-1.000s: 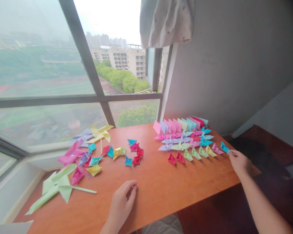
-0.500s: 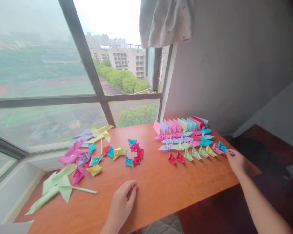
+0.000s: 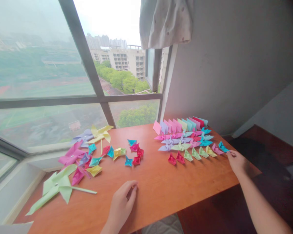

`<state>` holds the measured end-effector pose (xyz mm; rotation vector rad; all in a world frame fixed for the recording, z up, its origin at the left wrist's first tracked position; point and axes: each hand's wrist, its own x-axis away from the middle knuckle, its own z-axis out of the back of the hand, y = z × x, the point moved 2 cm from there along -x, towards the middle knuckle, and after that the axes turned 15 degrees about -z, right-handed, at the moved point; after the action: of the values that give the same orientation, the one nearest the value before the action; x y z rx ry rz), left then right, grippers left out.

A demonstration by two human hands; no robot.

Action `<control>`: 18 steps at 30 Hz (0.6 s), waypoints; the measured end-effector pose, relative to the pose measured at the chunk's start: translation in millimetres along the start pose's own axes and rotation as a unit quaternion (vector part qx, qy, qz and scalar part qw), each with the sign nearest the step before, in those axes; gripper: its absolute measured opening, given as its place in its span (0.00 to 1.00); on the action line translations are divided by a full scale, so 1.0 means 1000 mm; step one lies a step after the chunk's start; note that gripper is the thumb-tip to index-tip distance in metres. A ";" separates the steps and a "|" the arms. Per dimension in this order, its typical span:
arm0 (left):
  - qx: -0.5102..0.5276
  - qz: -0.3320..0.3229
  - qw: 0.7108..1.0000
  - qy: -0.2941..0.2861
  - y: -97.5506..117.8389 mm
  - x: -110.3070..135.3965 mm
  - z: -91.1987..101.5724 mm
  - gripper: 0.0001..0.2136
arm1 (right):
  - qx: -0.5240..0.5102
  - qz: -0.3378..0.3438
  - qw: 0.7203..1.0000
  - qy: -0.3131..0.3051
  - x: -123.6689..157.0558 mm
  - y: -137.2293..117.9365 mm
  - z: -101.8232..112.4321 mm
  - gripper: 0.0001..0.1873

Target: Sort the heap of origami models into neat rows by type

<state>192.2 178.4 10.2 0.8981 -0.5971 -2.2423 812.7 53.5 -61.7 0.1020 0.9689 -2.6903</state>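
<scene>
My right hand [image 3: 237,161] is at the right edge of the wooden table [image 3: 161,185], fingers curled together. Its fingertips pinch the end of a small blue folded paper piece [image 3: 223,148], the last one in a front row of red, green, yellow and pink folded pieces [image 3: 192,154]. My left hand [image 3: 122,203] rests on the table near the front edge. Its fingers are loosely curled, with nothing visible in them. Behind the front row lie rows of paper cranes [image 3: 183,140] and standing folded papers [image 3: 180,124].
At the left lie several paper pinwheels, a green one [image 3: 56,188], a pink one [image 3: 72,154] and a yellow one [image 3: 101,133]. Small folded stars [image 3: 128,152] sit beside them. A large window runs behind the table, a grey wall stands at the right, and a cloth [image 3: 166,21] hangs above.
My right hand has shifted the blue piece slightly left, closer to the end of the front row. My left hand has stayed still.
</scene>
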 end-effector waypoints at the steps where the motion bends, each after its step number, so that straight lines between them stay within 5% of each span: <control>1: 0.000 0.001 1.000 0.000 0.000 0.000 0.000 0.10 | 0.001 -0.003 1.000 0.001 0.000 0.000 0.000 0.21; 18: 0.004 0.000 1.000 -0.002 -0.001 0.001 -0.001 0.10 | 0.005 0.000 1.000 -0.003 -0.002 0.003 0.003 0.23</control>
<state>192.3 178.3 8.8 0.8980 -0.6081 -2.2446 815.2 49.8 -60.6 0.0950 0.9530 -2.6938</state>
